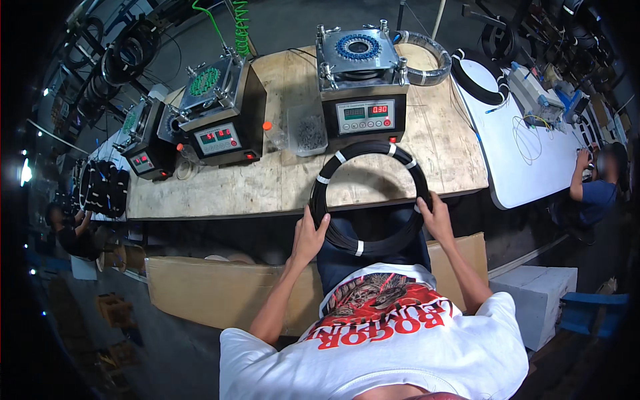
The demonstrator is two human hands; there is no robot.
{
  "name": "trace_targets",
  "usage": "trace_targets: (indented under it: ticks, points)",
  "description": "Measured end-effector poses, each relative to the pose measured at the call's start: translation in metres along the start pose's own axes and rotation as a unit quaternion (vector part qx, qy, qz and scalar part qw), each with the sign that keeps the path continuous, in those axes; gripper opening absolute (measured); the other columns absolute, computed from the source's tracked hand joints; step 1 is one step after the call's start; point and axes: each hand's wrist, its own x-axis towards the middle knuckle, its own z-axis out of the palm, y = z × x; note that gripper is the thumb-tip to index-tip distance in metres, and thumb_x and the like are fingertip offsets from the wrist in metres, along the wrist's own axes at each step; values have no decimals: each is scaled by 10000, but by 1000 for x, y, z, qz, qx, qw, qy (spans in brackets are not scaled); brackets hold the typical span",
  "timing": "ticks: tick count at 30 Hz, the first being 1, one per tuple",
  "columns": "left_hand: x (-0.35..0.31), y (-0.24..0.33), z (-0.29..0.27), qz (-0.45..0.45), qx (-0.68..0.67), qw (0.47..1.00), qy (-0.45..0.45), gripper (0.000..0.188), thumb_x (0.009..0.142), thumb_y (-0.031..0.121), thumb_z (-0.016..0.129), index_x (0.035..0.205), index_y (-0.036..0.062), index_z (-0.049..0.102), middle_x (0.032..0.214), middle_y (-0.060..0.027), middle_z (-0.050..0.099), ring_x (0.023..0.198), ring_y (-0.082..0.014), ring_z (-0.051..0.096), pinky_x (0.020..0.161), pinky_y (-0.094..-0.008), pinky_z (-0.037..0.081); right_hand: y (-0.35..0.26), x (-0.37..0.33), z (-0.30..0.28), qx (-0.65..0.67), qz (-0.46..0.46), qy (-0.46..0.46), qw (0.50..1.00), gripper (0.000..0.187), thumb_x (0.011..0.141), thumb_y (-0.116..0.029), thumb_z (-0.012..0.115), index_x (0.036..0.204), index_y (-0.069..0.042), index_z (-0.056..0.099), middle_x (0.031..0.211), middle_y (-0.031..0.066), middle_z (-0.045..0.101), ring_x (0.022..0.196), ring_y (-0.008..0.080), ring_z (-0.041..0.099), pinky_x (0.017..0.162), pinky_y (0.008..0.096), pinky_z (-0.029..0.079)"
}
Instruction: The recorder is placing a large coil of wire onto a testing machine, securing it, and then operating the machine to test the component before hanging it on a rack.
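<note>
A coil of black cable [367, 148], bound at intervals with white ties, is held up at the front edge of the wooden table. My left hand [309, 237] grips its left side, and my right hand [437, 217] has hold of the right side. The coil's lower part hangs over my lap. Just beyond it stands a black control machine [363, 119] with a lit display. On top of that machine is a metal plate [333, 63] carrying a ring of blue pieces [358, 47]. A clear tub [309, 137] of small parts sits left of the machine.
Two similar machines [220, 137] [143, 160] with green pieces stand to the left. Small orange-capped bottles [268, 127] stand between them. A wrapped coil [430, 75] lies behind; black coils rest on the white side table [517, 177]. Other people [603, 193] work at both sides. Cardboard [220, 293] lies below.
</note>
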Motion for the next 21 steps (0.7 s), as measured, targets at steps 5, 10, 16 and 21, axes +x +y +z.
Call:
trace_targets:
  ticks: [5, 10, 16, 21]
  points:
    - [-3, -15, 14, -84, 68, 992, -65, 641, 1003, 280, 507, 1469, -50, 216, 849, -350, 640, 848, -534, 614, 714, -566, 500, 10, -1, 14, -106, 61, -34, 992, 458, 974, -395, 546, 1101, 40, 613, 849, 276, 681, 845, 461, 657, 741, 514, 508]
    - [8, -17, 28, -71, 110, 990, -60, 649, 1012, 225, 455, 1559, 139, 117, 811, -329, 643, 790, -536, 616, 704, -604, 486, 11, 22, 17, -182, 43, -4, 982, 474, 989, -417, 499, 1013, 39, 624, 814, 297, 666, 825, 490, 644, 736, 544, 502]
    - [32, -15, 38, -55, 165, 984, -28, 665, 1007, 245, 471, 1566, 144, 126, 808, -310, 651, 783, -520, 627, 719, -602, 491, 16, 55, 12, -276, -21, -50, 960, 535, 981, -458, 505, 885, 58, 610, 767, 303, 657, 726, 480, 658, 631, 545, 522]
    - [40, -6, 24, -45, 325, 943, -47, 697, 979, 320, 539, 1563, 160, 193, 958, -275, 677, 950, -486, 640, 838, -587, 480, 10, 84, -5, -285, -18, -70, 956, 599, 930, -552, 556, 861, 39, 625, 782, 270, 672, 779, 441, 674, 670, 525, 527]
